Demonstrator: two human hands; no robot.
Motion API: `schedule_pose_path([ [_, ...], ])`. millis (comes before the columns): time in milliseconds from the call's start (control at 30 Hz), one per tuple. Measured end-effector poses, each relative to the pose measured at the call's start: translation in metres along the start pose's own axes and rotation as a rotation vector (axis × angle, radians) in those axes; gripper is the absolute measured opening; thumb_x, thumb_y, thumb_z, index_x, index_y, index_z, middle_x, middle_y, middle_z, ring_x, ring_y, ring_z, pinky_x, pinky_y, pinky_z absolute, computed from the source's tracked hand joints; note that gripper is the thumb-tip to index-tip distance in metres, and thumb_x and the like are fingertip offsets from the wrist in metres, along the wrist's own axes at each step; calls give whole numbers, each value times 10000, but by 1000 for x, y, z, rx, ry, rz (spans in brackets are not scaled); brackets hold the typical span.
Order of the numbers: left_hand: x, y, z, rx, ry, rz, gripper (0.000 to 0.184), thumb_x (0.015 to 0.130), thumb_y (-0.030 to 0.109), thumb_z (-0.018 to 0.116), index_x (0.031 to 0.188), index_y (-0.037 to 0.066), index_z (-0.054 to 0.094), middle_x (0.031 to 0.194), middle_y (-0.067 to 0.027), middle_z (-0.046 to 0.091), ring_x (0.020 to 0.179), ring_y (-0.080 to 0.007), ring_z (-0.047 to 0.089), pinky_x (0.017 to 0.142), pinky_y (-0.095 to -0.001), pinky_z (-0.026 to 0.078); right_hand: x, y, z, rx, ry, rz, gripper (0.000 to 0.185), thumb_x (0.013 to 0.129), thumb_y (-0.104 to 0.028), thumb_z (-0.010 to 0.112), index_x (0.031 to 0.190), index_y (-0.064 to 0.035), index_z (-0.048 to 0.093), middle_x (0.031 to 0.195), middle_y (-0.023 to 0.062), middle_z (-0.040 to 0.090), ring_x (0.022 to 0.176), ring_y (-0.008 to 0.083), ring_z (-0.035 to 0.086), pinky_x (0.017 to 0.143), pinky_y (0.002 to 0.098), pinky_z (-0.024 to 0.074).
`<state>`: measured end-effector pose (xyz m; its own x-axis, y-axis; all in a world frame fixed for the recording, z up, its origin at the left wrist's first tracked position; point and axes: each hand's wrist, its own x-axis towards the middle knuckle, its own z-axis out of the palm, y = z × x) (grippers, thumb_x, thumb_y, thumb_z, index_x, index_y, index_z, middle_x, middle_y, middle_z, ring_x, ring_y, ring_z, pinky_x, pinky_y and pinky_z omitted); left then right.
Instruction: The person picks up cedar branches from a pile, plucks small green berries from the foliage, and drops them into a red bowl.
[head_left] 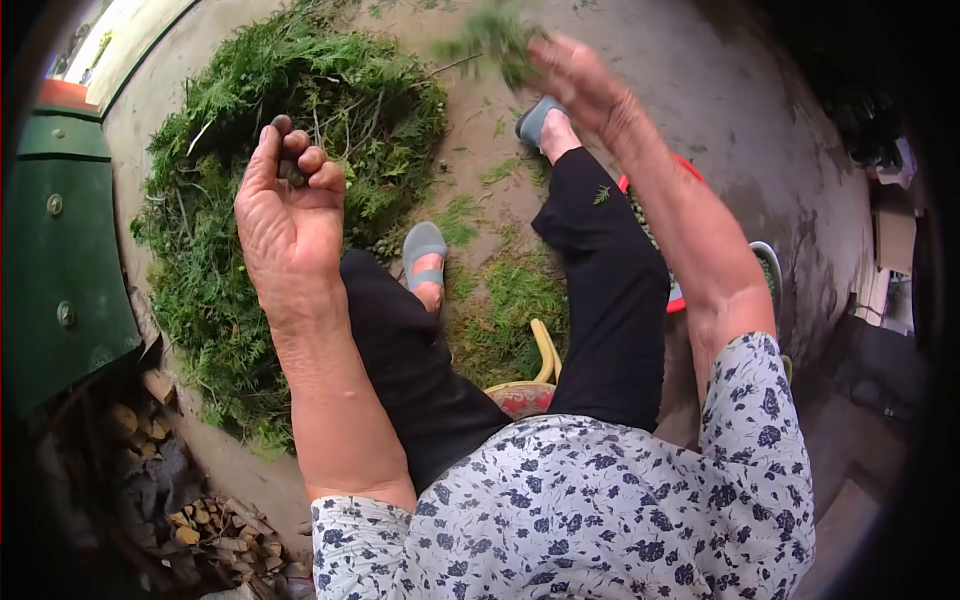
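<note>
Beside the green heap [215, 290], we judge sprig [497, 48] handling underway: left hand [292, 205] half-curled, contents unclear; right hand [585, 88] nearly straight, hold uncertain, release calling for opening.

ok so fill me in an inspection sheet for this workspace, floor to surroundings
Surface: hard, greyish floor, with darker patches at the right.
Job's things: heap of green branches at the left; blurred green sprig by the right fingertips; red-rimmed container, partly hidden by the right arm.
Clutter: loose greenery scattered between the legs.
Grips: left grip palm up, fingers curled, contents unclear; right grip reaching forward, motion-blurred, sprig held or released unclear.
Cables: nothing seen.
Surroundings: green studded panel at the left; chopped wood at lower left.
</note>
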<state>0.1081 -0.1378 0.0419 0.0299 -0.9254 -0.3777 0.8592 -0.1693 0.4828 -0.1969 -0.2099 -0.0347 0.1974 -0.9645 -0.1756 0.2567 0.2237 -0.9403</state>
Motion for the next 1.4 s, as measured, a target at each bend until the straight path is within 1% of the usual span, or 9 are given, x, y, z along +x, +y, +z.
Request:
schedule_pose_path([
  [67,-4,-1,3,-25,-18,3,132,893,130,533,949,12,549,771,-49,522,624,-136,467,515,-245,389,40,-11,-7,246,-44,-204,366,866,-234,585,1129,9,511,1172,141,533,1102,236,512,961,396,422],
  [133,-7,2,1,-63,13,11,156,905,144,519,986,11,531,778,-44,506,616,-123,436,506,-244,372,66,-1,5,-72,123,-341,351,874,-192,571,1153,12,509,1122,149,560,1036,243,558,944,385,450],
  [233,-16,1,-3,-111,9,30,169,927,144,476,1020,7,511,771,-34,462,601,-114,371,505,-245,344,66,95,7,-261,199,103,317,793,-89,605,1093,12,577,997,176,631,840,214,634,712,282,529],
  [333,-24,-4,2,-118,71,22,220,961,174,398,1041,-3,500,771,-47,428,607,-132,355,511,-254,326,56,209,-5,-838,168,285,230,737,-121,649,963,-76,662,940,115,658,865,235,631,815,344,486],
  [500,-30,-6,4,-117,184,14,310,981,227,313,1102,-1,484,795,-83,476,589,-163,415,520,-304,351,53,292,10,-1106,217,258,316,768,-98,618,1079,-83,569,1037,191,561,981,373,549,807,446,472],
  [667,-25,-4,13,-58,195,-66,248,948,196,429,1068,8,535,780,-41,457,598,-123,365,562,-283,324,74,312,37,-1133,248,346,388,769,-111,628,1136,-101,499,1009,192,483,928,385,540,767,454,459],
  [867,-27,0,4,28,290,-66,269,968,207,358,1082,8,499,771,-72,481,575,-149,404,528,-290,346,88,337,44,-1314,129,59,186,761,-66,580,942,-56,537,894,171,482,861,361,553,710,439,470],
  [1067,-23,2,4,-37,209,-77,240,949,194,425,1043,8,546,776,-46,462,573,-128,368,544,-278,329,41,342,18,-881,396,-16,270,643,-104,724,838,-25,556,777,129,566,723,253,577,660,364,477],
  [1400,-32,11,0,-102,165,-114,250,952,187,416,1079,3,527,786,-59,460,601,-144,365,576,-288,324,8,254,54,-287,96,560,215,782,-205,679,843,-25,578,680,4,557,531,59,509,448,215,424],
])
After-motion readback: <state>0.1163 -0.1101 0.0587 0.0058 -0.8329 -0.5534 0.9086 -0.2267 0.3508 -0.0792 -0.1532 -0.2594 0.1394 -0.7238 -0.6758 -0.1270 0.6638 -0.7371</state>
